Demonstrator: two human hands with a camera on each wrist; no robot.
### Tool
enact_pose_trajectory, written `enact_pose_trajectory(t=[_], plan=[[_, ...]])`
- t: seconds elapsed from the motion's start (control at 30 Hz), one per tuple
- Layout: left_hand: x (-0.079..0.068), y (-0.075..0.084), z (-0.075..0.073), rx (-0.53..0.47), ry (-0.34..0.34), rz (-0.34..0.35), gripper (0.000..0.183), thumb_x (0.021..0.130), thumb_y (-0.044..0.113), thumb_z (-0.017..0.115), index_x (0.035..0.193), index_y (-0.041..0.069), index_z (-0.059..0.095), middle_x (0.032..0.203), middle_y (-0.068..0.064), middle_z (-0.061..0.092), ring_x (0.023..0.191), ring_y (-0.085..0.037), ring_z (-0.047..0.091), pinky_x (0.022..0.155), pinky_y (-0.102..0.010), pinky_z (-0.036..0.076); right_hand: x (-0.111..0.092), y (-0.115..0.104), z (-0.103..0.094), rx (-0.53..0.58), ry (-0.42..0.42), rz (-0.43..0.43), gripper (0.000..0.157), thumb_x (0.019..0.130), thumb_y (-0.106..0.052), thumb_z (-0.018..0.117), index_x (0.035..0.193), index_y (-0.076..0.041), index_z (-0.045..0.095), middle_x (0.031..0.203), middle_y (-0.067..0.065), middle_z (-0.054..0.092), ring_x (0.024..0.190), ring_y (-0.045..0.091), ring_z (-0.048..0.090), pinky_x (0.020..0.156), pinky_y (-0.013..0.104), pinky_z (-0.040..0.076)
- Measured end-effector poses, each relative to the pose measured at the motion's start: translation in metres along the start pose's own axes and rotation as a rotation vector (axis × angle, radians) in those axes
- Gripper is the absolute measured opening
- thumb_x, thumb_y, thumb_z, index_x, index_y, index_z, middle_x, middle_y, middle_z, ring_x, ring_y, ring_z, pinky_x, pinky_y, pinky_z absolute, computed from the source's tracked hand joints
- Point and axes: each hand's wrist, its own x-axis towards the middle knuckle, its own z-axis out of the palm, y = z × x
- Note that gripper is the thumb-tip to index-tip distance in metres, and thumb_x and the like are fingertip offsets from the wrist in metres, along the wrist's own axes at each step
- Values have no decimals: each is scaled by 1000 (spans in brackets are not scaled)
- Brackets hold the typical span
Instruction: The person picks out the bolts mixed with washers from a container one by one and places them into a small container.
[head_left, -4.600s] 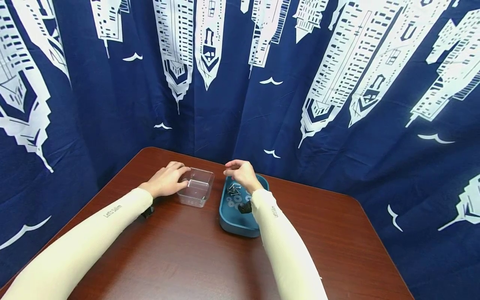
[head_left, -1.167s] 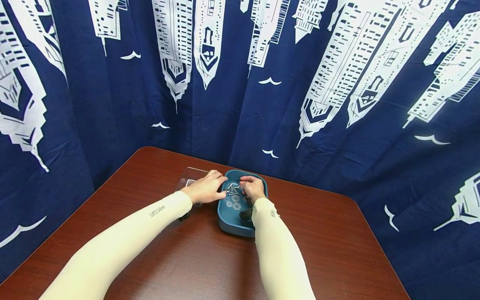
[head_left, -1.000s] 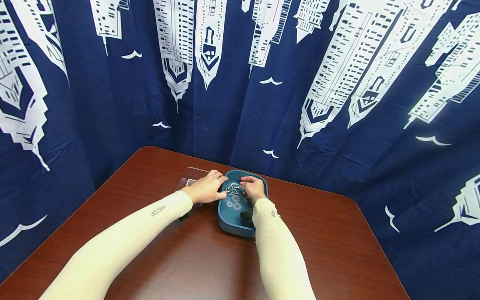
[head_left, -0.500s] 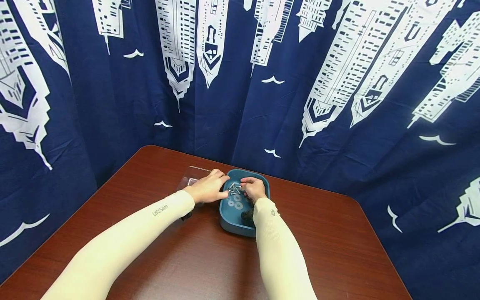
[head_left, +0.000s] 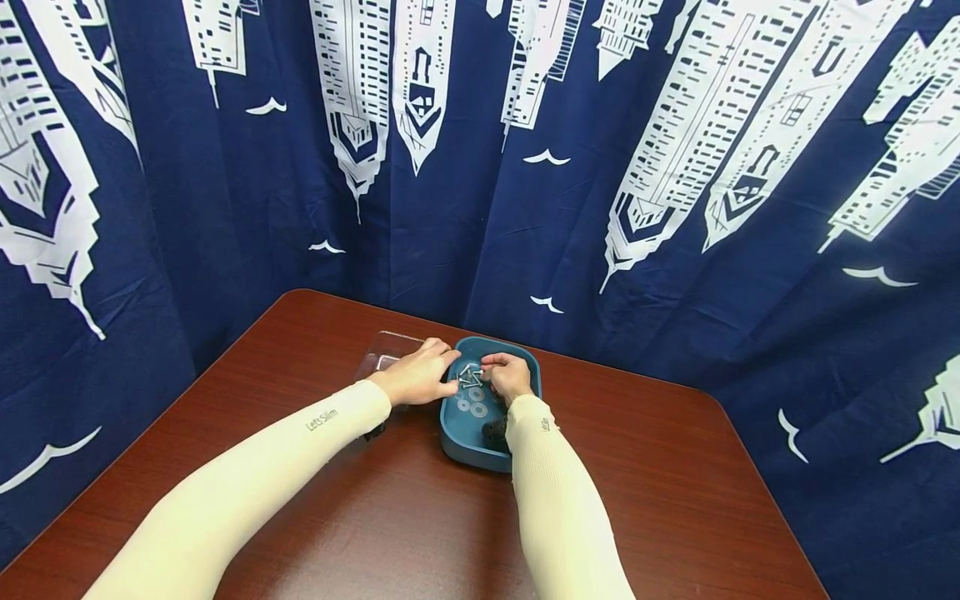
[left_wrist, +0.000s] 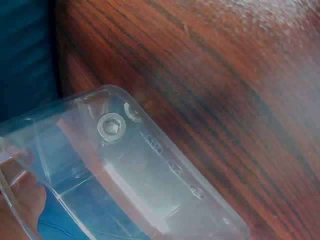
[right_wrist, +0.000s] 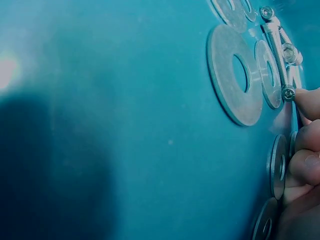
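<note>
In the head view a blue tray (head_left: 471, 457) holds several socket-head bolts (head_left: 470, 379) and flat washers (right_wrist: 222, 70). My right hand (head_left: 508, 377) reaches into it with curled fingers at the bolts. In the right wrist view a fingertip meets the head of one bolt (right_wrist: 288, 93); the thumb's far side is hidden. My left hand (head_left: 417, 375) lies over the tray's left rim, fingers and thumb spread apart. Left of it is a clear plastic box (head_left: 382, 350), partly covered by that hand. A socket-head bolt (left_wrist: 111, 126) shows inside the box in the left wrist view.
A dark, rough-looking item (head_left: 495, 431) lies in the near end of the tray, partly behind the right sleeve. The brown wooden table (head_left: 360, 517) extends on both sides. A blue curtain (head_left: 465, 233) with white buildings hangs directly behind the table's far edge.
Since the oldest frame, my left hand has gone from the clear box right to the tray's rim. My right hand has lowered into the tray. Over the last second both hands stay nearly still.
</note>
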Motion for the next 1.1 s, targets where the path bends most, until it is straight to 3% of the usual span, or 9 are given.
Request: enact_pose_trajectory(t=[0.47, 0.67, 0.93, 1.1], plan=[[0, 0, 1, -14, 38, 17, 61, 94, 33, 65, 143, 0, 52, 137, -17, 55, 135, -32, 43, 113, -42, 40, 1, 0, 0, -33, 27, -36, 20, 79, 3, 73, 96, -7, 77, 85, 3, 75, 56, 15, 53, 49, 26, 43], [-2, 0, 3, -11, 15, 8, 62, 95, 36, 64, 144, 1, 51, 138, -16, 55, 134, -30, 42, 113, -41, 41, -1, 3, 3, -82, 34, -37, 18, 80, 2, 73, 95, -8, 77, 90, 7, 76, 57, 14, 53, 49, 25, 43], [-7, -1, 3, 0, 17, -17, 61, 94, 36, 65, 144, 2, 52, 137, -15, 55, 133, -29, 42, 110, -40, 44, -3, 2, 7, -47, -6, -32, 17, 83, 2, 72, 98, -5, 76, 84, 6, 74, 58, 16, 53, 50, 27, 44], [-2, -1, 3, -12, 23, 7, 62, 95, 36, 64, 144, 2, 52, 137, -16, 55, 133, -30, 43, 110, -41, 44, 1, 3, 3, -55, 27, -26, 15, 83, 2, 73, 95, -7, 76, 78, 1, 71, 59, 17, 54, 51, 27, 45]])
